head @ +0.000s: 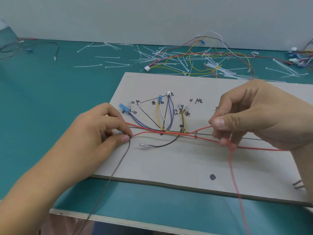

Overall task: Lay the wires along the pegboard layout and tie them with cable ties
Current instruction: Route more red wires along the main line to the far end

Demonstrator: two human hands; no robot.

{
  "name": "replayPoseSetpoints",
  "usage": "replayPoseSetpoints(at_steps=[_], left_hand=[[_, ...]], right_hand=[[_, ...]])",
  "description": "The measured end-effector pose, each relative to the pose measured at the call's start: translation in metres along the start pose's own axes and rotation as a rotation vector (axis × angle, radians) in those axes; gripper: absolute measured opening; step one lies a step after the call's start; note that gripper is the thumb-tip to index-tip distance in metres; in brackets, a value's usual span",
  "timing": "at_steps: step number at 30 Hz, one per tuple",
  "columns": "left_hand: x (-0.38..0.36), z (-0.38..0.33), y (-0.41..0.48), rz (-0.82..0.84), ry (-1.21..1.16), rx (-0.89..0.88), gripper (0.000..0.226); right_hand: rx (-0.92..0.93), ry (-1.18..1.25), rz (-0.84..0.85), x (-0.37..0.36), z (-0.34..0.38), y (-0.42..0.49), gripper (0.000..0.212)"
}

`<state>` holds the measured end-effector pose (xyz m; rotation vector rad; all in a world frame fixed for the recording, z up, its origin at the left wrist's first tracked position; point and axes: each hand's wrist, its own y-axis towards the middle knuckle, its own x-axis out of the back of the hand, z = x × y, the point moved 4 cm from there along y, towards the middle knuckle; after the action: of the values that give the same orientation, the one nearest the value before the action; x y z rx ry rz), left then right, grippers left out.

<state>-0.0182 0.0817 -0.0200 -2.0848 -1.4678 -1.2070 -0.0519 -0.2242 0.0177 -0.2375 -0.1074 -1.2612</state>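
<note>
Left hand (101, 131) first: its thumb and forefinger pinch together at a small peg on the left of the flat grey pegboard (186, 163). They hold the end of the thin red wire (152, 132) beside a thin grey wire (118, 163) that trails off the near edge. The red wire runs right along the board's drawn trunk line, below the blue, white and yellow wires (162, 116) fanned out to their pegs. Right hand (254, 119) pinches that same red wire between thumb and fingertips, and the slack hangs toward the near edge. To my eye this is the laying step. Next it wants drawing taut along the line, then one of the loose white cable ties (111, 65) from the far side of the teal desk (50, 99).
</note>
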Motion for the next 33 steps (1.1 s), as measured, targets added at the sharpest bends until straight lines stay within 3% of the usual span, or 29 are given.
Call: replayPoseSetpoints(at_steps=[4, 11, 18, 26, 33], left_hand=[[-0.002, -0.003, 0.0, -0.021, 0.045, -0.02, 0.027], [0.006, -0.017, 0.01, 0.058, -0.003, -0.104, 0.042], [-0.003, -0.052, 0.049, 0.202, -0.078, -0.187, 0.011], [-0.01, -0.059, 0.099, 0.503, -0.047, -0.17, 0.006], [-0.032, -0.043, 0.082, 0.566, -0.077, -0.102, 0.029]], right_hand=[[-0.019, -0.02, -0.041, -0.002, 0.002, 0.001, 0.022], [-0.079, -0.092, -0.094, -0.002, -0.001, 0.001, 0.032], [-0.122, -0.148, -0.142, -0.001, -0.003, 0.002, 0.034], [-0.128, -0.206, -0.184, -0.003, -0.003, 0.002, 0.032], [-0.099, -0.208, -0.198, -0.003, 0.001, 0.002, 0.028]])
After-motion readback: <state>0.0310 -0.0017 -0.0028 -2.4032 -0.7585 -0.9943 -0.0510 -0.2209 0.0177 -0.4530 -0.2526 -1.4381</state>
